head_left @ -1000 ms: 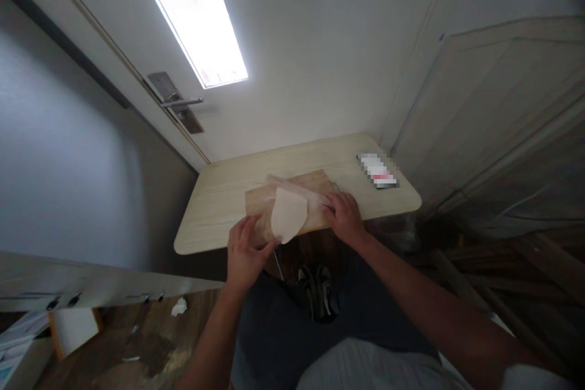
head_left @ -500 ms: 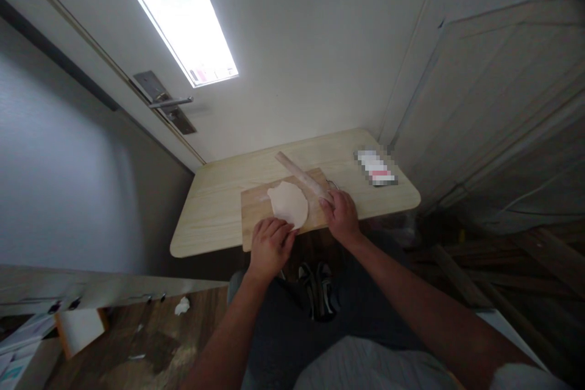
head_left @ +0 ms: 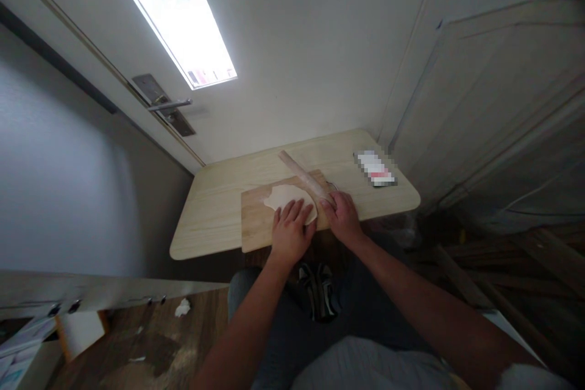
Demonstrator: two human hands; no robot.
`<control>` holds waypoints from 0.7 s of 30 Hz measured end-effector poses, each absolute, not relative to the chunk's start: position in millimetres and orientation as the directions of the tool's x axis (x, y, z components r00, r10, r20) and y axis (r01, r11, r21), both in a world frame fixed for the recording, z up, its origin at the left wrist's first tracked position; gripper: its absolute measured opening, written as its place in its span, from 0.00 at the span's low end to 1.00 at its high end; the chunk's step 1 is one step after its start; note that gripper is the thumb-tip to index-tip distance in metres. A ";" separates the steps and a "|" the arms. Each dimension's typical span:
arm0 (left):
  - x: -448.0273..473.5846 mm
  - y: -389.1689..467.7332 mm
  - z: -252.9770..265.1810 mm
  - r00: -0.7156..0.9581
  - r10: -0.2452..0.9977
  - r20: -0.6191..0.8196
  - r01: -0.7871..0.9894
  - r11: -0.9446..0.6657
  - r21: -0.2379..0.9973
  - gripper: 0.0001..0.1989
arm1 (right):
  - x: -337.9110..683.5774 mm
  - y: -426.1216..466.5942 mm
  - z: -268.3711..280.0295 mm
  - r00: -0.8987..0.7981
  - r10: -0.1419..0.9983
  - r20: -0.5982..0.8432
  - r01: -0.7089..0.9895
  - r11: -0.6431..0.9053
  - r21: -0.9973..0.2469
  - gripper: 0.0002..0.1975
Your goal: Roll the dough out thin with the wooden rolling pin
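A flat, pale sheet of dough (head_left: 284, 194) lies on the wooden cutting board (head_left: 255, 226), its outline uneven with a small point at the left. My left hand (head_left: 292, 233) rests on the near part of the dough, fingers stretched out over it, covering that part. In my right hand (head_left: 345, 219) is the near end of a wooden rolling pin (head_left: 302, 175), which my fingers wrap round. The pin slants away to the upper left, past the dough's right side and over the board's far edge.
The board sits at the front edge of a light wooden table (head_left: 205, 213). A blurred-out phone-like object (head_left: 376, 167) lies at the table's right. Behind stands a door with a metal handle (head_left: 171, 105). A crumpled white scrap (head_left: 182, 308) is on the floor.
My left hand has moved right, from the dough's lower left edge onto its surface. The dough has turned and shifted slightly right. My right hand keeps hold of the rolling pin, nearly unmoved.
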State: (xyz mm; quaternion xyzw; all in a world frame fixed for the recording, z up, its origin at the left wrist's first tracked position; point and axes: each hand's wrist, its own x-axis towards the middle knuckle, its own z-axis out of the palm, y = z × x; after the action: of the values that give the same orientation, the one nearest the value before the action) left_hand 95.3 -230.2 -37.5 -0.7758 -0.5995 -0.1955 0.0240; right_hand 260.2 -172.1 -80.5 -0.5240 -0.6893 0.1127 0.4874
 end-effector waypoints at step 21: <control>96.5 -240.3 -37.5 0.132 0.953 0.273 0.974 -0.176 0.143 0.20 | 255.9 -171.6 -86.5 -0.034 0.797 0.604 0.761 0.412 -0.501 0.20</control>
State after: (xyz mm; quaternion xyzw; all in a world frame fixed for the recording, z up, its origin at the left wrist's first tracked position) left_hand 96.5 -240.3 -37.5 -0.7516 -0.6409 -0.1521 0.0347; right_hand 255.9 -171.6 -86.5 -0.5419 -0.7187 0.0203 0.4352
